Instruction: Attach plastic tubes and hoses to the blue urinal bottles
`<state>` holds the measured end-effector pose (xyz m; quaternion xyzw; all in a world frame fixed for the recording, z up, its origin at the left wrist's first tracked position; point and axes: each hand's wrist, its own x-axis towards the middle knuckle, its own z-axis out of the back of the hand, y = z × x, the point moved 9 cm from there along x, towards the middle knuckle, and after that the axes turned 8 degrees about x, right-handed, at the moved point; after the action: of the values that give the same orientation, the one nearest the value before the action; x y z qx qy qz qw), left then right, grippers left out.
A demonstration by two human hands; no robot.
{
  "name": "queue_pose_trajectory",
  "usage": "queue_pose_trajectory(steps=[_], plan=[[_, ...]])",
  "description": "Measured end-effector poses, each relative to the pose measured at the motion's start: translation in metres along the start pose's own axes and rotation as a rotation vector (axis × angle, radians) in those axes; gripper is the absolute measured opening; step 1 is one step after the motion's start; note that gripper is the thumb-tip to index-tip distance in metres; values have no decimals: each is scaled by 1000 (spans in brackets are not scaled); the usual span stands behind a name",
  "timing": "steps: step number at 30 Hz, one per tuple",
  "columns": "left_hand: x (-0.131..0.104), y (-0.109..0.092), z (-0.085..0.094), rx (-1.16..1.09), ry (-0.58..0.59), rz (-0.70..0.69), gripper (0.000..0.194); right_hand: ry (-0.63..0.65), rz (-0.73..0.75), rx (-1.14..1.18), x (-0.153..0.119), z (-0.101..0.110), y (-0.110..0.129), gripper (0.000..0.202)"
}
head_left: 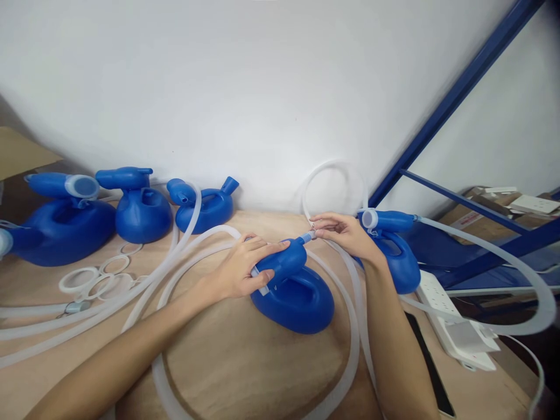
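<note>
In front of me a blue plastic urinal bottle point(301, 312) with a loop handle rests on the table. My left hand point(245, 265) is closed around its blue funnel head point(287, 259), thumb near the pale cap. From the head's narrow spout a pale tube end point(308, 236) points right. My right hand point(339, 233) pinches at that end with thumb and fingers, where a small metal clip point(312, 226) shows. A long translucent hose point(352, 344) loops around the bottle and under my right forearm. My fingers partly hide the tube's joint.
Similar blue urinal bottles stand at the back left point(144, 219) and right point(400, 262). White rings point(79, 280) and more hoses lie at left. On the right are a power strip point(455, 326), a black flat object point(431, 364) and a blue metal frame point(459, 96). A white wall rises behind.
</note>
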<state>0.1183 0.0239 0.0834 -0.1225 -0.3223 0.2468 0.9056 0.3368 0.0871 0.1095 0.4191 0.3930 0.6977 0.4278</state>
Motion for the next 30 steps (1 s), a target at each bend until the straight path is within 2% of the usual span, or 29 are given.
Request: queue_pose_trajectory(steps=[4,7,9,14,18,24,30], plan=[[0,-1,1,0,2,-4,56,39,-46,71,4,-13,1,44],[0,-2,2,12,4,-2,56,88,-117,148,9,-23,-6,51],[0,-2,1,15,10,1,56,101,-152,170,11,-26,-11,49],[0,-2,2,19,21,9,57,63,-128,210,10,-22,-6,42],[1,-2,2,27,27,13,59,44,-56,80,6,-21,10,37],[1,-3,2,33,31,13,63,103,-149,130,4,-25,3,58],[1,-3,2,31,41,26,67,92,-106,95,1,-18,9,42]])
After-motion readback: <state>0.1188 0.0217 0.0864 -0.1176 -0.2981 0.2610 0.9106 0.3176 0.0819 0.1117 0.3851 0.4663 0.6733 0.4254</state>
